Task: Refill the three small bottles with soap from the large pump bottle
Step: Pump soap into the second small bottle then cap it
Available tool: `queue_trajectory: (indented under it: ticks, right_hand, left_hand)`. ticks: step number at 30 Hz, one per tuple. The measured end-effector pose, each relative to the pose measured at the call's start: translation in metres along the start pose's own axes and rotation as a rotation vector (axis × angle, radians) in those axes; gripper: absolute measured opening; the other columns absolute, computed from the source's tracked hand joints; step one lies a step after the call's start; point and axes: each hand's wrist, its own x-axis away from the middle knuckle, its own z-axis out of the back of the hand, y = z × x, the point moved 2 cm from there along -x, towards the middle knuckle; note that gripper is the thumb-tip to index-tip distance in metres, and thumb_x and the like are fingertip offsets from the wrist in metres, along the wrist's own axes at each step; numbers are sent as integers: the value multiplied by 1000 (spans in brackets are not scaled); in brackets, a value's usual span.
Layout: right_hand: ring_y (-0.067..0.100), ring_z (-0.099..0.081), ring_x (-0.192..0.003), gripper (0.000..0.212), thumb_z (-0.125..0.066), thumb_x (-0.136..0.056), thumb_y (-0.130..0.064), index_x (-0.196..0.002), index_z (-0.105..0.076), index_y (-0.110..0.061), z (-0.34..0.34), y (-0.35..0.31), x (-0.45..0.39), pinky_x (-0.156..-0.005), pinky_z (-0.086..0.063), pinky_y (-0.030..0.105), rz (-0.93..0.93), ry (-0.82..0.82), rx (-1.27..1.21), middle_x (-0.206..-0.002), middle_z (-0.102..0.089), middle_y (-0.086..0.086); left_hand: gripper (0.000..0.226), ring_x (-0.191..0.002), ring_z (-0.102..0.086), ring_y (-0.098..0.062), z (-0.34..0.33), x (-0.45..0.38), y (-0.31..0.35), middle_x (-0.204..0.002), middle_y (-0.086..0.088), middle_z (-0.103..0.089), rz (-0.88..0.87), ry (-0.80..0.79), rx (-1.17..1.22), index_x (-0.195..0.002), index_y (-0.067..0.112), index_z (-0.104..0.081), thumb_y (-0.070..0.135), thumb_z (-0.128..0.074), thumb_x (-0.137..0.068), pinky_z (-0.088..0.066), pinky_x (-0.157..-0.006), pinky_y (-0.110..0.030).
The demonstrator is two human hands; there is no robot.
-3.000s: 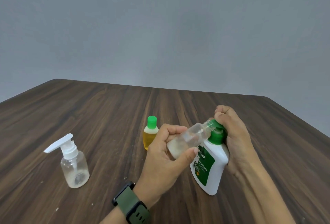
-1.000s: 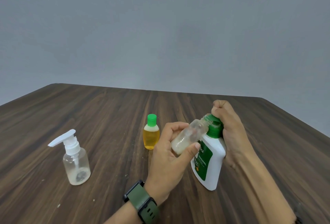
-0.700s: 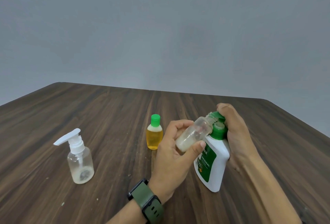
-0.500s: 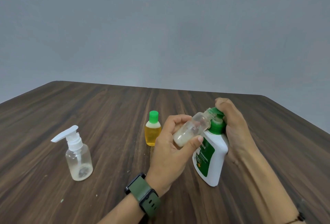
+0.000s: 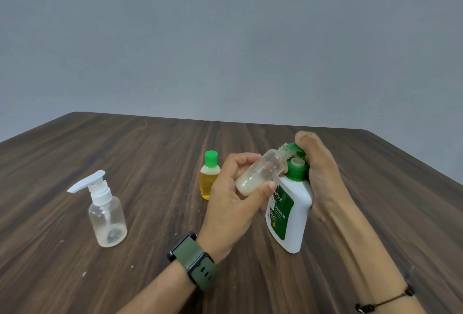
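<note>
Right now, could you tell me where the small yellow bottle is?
The small yellow bottle stands mid-table in the head view, just beyond the left hand, right of the clear pump bottle.

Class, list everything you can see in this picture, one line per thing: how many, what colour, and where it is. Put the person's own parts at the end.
Large white plastic pump bottle with green label and green pump: 1, white and green, right of centre on the table, tilted, gripped by the right hand.
Small clear uncapped bottle: 1, clear with pale soap inside, held tilted, mouth at the pump spout.
Small clear bottle with white pump top: 1, clear and white, upright at the left.
Small yellow bottle with green cap: 1, yellow and green, upright at the centre.
Dark wooden table: 1, dark brown, under everything.
Grey wall: 1, behind.
Green wristwatch: 1, left wrist.
Dark cord bracelet: 1, right wrist.
Hands: 2, left hand, right hand.
</note>
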Motion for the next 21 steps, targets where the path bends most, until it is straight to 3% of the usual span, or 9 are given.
queue_trajectory:
  ticks: [2,4,9,13,21]
  right_hand:
    - [6,-47,-42,22,-46,-90,-9,-71,-41,-18,1,0,-1,-49,-42,24,0,25,2,-48,-48,-10]
    - [5,-46,-42,20,-45,-90,-6,-74,-40,-18,1,0,-1,-48,-40,25,-3,36,17,-48,-48,-11]
    - [13,-54,-48,19,-57,-76,-31,-78,-44,-17,0,2,0,-54,-49,28,-16,-9,-63,-54,-57,-2]
    - [14,-56,-51,20,-57,-76,-34,-77,-45,-18,2,3,0,-58,-49,30,-14,-7,-64,-55,-59,-2]
    - [7,-45,-41,19,-49,-88,-8,-75,-40,-19,2,3,-3,-47,-39,24,12,72,-13,-48,-47,-9]
  left_hand:
    - [36,-83,-62,2,0,1,-2,-92,24,-65,5,-13,-29,-101,24,-54,5,-70,-75,-51,-67,-14]
    - [36,-81,-61,4,0,3,-2,-90,27,-64,8,-24,-46,-101,22,-53,2,-69,-76,-51,-65,-13]
    - [36,-85,-63,1,-1,0,-1,-93,23,-65,-8,-2,-8,-101,23,-54,5,-71,-75,-53,-66,-16]
    - [35,-85,-64,-3,-1,0,-2,-94,18,-66,-12,5,14,-101,23,-55,6,-72,-74,-53,-66,-17]
    - [36,-84,-62,1,2,3,-7,-93,22,-66,-16,-10,-40,-101,25,-55,6,-71,-75,-53,-69,-18]
